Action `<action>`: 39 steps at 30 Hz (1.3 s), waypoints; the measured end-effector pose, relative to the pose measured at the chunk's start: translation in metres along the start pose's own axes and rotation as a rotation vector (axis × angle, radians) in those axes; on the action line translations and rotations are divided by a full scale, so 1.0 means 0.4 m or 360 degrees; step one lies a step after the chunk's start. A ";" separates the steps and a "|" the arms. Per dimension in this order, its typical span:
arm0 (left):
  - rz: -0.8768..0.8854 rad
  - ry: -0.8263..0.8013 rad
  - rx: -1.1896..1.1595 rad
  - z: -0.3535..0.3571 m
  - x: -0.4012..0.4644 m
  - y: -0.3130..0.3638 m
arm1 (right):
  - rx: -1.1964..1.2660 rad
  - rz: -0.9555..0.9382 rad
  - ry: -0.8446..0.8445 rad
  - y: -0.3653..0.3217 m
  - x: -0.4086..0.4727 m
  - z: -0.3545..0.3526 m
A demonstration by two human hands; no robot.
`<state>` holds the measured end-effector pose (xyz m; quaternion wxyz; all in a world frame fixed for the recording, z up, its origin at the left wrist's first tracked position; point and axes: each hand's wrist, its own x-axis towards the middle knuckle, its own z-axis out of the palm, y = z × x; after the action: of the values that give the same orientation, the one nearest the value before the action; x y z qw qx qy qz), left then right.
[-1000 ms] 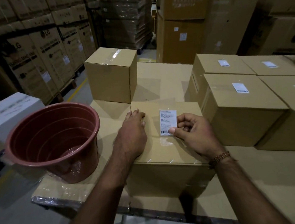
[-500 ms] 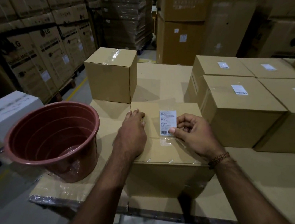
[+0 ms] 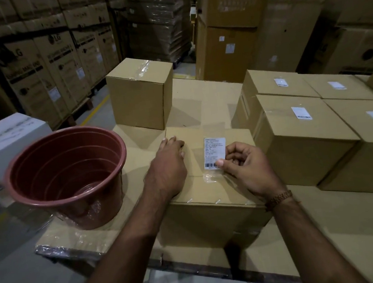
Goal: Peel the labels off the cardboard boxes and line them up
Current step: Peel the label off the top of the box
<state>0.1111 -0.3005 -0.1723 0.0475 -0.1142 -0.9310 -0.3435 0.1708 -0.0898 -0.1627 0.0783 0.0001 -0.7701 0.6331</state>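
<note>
A cardboard box (image 3: 200, 186) sits right in front of me with a white barcode label (image 3: 215, 150) on its top. My left hand (image 3: 168, 167) rests flat on the box's left part, fingers straight. My right hand (image 3: 246, 167) has its fingers curled, and its thumb and fingertip pinch the label's lower right corner. Several more boxes stand to the right, each with a white label on top, such as the nearest one (image 3: 298, 141) with its label (image 3: 301, 112).
A reddish-brown plastic bucket (image 3: 67, 177) stands at the left on the cardboard-covered table (image 3: 345, 220). An unlabelled taped box (image 3: 140, 93) stands behind my box. Tall stacks of warehouse cartons surround the table.
</note>
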 end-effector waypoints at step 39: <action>-0.0014 0.0020 0.0026 -0.001 -0.003 0.004 | 0.0205 -0.0048 -0.0093 0.002 -0.001 -0.009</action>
<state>0.1124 -0.3000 -0.1712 0.0528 -0.1074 -0.9339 -0.3369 0.1717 -0.0861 -0.1627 0.0652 0.0352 -0.7297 0.6798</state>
